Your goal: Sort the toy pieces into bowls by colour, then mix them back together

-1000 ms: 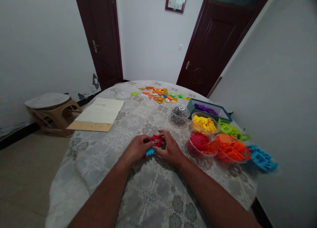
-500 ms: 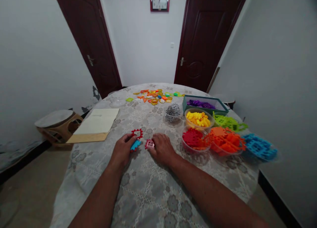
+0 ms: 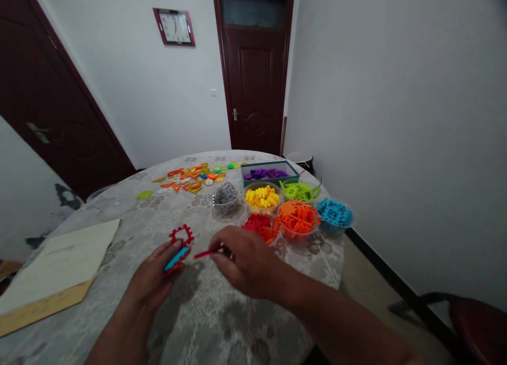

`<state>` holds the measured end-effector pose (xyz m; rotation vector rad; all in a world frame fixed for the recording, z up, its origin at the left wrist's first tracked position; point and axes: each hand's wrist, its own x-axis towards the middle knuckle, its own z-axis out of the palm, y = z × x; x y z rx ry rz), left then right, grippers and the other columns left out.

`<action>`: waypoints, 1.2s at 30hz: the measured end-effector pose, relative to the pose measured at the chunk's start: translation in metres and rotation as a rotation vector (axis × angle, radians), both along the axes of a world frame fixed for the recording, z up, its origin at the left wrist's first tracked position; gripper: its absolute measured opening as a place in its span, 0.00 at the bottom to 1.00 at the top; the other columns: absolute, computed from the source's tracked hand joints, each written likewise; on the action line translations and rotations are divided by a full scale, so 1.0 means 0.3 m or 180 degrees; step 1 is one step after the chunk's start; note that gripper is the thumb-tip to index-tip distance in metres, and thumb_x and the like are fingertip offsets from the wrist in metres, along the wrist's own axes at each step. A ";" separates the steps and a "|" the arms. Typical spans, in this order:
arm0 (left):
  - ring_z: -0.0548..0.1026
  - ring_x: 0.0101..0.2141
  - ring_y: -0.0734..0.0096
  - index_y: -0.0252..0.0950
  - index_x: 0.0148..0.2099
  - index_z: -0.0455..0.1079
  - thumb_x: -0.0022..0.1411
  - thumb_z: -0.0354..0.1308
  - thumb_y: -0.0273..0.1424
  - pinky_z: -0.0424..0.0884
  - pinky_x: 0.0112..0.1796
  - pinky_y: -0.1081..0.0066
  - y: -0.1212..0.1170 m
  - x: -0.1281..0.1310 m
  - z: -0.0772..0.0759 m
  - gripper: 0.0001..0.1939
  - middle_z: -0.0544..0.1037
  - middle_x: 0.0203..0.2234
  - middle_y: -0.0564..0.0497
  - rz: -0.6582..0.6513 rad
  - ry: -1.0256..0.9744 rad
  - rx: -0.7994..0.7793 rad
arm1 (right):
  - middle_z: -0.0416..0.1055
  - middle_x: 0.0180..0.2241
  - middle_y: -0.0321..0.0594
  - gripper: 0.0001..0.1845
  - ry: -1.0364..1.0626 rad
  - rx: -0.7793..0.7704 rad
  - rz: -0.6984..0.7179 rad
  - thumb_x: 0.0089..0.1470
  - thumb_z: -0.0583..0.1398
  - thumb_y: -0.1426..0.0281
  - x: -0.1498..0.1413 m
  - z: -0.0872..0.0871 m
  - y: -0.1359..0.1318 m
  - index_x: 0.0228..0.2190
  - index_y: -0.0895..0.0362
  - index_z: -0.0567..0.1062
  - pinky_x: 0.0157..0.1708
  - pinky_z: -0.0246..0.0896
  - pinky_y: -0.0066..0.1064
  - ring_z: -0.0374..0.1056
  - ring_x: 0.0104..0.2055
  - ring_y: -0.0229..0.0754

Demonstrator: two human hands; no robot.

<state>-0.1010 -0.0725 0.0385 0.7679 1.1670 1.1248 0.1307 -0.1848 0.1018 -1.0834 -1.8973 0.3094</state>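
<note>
The fingers of the left hand (image 3: 148, 278) are closed on a small group of plastic pieces: a toothed red frame (image 3: 187, 230) standing out past the fingertips, and a blue piece (image 3: 176, 259) with an orange edge (image 3: 172, 271) showing beneath it. Whether these are joined cannot be told. The fingers of the right hand (image 3: 249, 262) are pinched on a thin red piece (image 3: 203, 254), seen edge-on, its tip pointing toward the blue piece but apart from it. Both hands are over the near part of the cloth-covered surface (image 3: 194, 323). Just beyond the right hand are tubs of red pieces (image 3: 258, 223) and orange pieces (image 3: 299, 217), with yellow pieces (image 3: 262, 196) behind and blue pieces (image 3: 335, 213) farther right. Silver pieces (image 3: 225, 194) sit left of the yellow ones; purple pieces (image 3: 265, 174) fill a green-edged box (image 3: 292, 170). A pale booklet (image 3: 65, 262) lies left of the left hand.
</note>
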 end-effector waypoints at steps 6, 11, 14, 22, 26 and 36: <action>0.80 0.27 0.72 0.35 0.42 0.75 0.60 0.68 0.24 0.72 0.20 0.79 0.000 0.205 -0.015 0.08 0.81 0.35 0.48 -0.0237 -0.0526 0.0003 | 0.78 0.35 0.37 0.05 0.0465 -0.0317 -0.1374 0.61 0.63 0.67 0.445 0.049 0.024 0.38 0.54 0.78 0.37 0.65 0.31 0.72 0.35 0.40; 0.81 0.29 0.69 0.34 0.43 0.76 0.60 0.70 0.27 0.76 0.22 0.76 -0.002 0.241 -0.125 0.10 0.82 0.35 0.46 -0.0534 -0.0421 -0.0133 | 0.78 0.29 0.38 0.15 0.1166 -0.0740 -0.1917 0.56 0.65 0.58 0.633 -0.016 0.011 0.38 0.57 0.79 0.31 0.68 0.32 0.72 0.29 0.42; 0.81 0.31 0.68 0.34 0.44 0.77 0.60 0.71 0.30 0.76 0.22 0.76 0.001 0.222 -0.140 0.11 0.83 0.36 0.46 -0.0704 -0.0384 -0.0134 | 0.77 0.28 0.37 0.17 0.1234 -0.0814 -0.2023 0.55 0.66 0.56 0.619 -0.048 -0.006 0.38 0.57 0.79 0.29 0.69 0.32 0.71 0.27 0.41; 0.78 0.28 0.71 0.34 0.43 0.78 0.59 0.73 0.33 0.78 0.25 0.73 0.005 0.218 -0.137 0.12 0.82 0.33 0.47 -0.0837 -0.0496 -0.0061 | 0.81 0.35 0.39 0.12 0.0319 -0.0772 -0.1631 0.63 0.60 0.62 0.405 -0.047 0.069 0.40 0.55 0.82 0.36 0.69 0.33 0.75 0.33 0.42; 0.79 0.29 0.70 0.33 0.43 0.79 0.59 0.73 0.32 0.78 0.28 0.73 0.002 0.225 -0.138 0.11 0.83 0.35 0.46 -0.0854 -0.0598 -0.0059 | 0.82 0.37 0.42 0.12 -0.0487 -0.0742 -0.1654 0.64 0.58 0.68 0.366 -0.048 0.122 0.39 0.55 0.82 0.43 0.69 0.35 0.77 0.39 0.45; 0.79 0.29 0.68 0.32 0.41 0.81 0.56 0.75 0.34 0.78 0.29 0.71 -0.006 0.229 -0.154 0.14 0.83 0.34 0.44 -0.0983 -0.0770 0.0046 | 0.81 0.45 0.47 0.13 -0.0842 -0.0121 -0.1530 0.65 0.55 0.71 0.246 -0.090 0.103 0.43 0.55 0.80 0.53 0.69 0.40 0.76 0.48 0.48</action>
